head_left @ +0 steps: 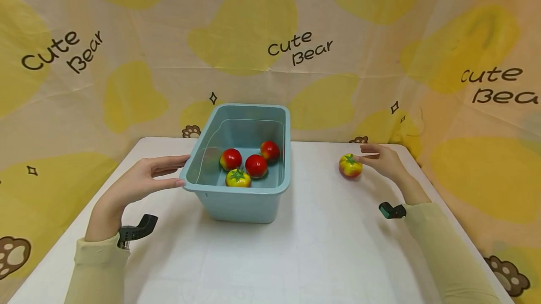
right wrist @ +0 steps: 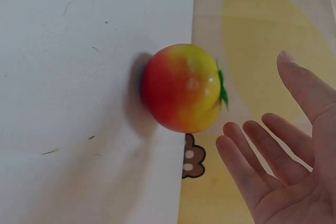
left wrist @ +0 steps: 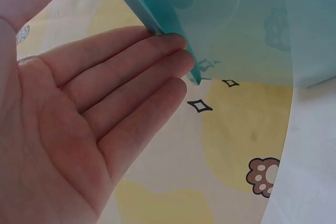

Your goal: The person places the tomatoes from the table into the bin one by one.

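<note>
A blue-grey plastic bin (head_left: pixel 243 207) stands on the white table, with several tomatoes inside. Three of these are mostly red, such as the front red one (head_left: pixel 256 166), and a yellow tomato (head_left: pixel 238 178) with a green calyx sits at the near end. My left hand (head_left: pixel 137 183) touches the bin's left rim with its fingertips, fingers extended, as the left wrist view also shows (left wrist: pixel 100 114). One red-and-yellow tomato (head_left: pixel 350 167) rests on the table to the right. Close beside it, my right hand (head_left: pixel 385 163) has its fingers spread; in the right wrist view a gap separates them from this tomato (right wrist: pixel 181 88).
A cloth with yellow patches and bear prints (head_left: pixel 253 31) hangs behind and at both sides of the table (head_left: pixel 253 261). Dark wrist-worn mounts sit on the left wrist (head_left: pixel 137 231) and the right wrist (head_left: pixel 392 210).
</note>
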The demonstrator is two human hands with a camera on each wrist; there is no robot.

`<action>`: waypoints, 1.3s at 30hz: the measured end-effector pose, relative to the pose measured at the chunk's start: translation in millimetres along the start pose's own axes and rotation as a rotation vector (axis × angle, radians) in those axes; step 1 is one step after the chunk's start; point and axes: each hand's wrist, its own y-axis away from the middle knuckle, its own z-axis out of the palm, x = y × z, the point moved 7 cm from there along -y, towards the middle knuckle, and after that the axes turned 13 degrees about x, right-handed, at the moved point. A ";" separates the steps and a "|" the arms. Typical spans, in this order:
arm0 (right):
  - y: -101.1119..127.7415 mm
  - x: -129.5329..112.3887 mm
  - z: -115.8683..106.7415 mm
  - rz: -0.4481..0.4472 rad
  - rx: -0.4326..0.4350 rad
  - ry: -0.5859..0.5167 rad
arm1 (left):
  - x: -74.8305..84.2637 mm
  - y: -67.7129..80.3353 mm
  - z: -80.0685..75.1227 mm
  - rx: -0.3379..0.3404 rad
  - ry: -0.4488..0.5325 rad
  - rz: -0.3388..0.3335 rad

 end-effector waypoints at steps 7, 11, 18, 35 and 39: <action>-0.5 11.3 6.5 0.025 0.019 -0.020 | -0.9 0.0 0.2 -0.001 -0.008 -0.007; -1.5 16.9 12.1 0.033 0.026 -0.035 | -0.5 0.2 0.4 0.000 -0.006 -0.011; -2.6 26.1 25.1 0.101 0.023 -0.087 | -0.7 -0.2 0.1 0.001 -0.005 -0.007; -4.5 32.1 45.0 0.137 0.020 -0.104 | -1.7 -0.5 1.0 -0.002 0.002 -0.002; -3.6 30.8 47.9 0.123 0.019 -0.099 | -1.3 0.0 0.5 -0.001 -0.004 -0.006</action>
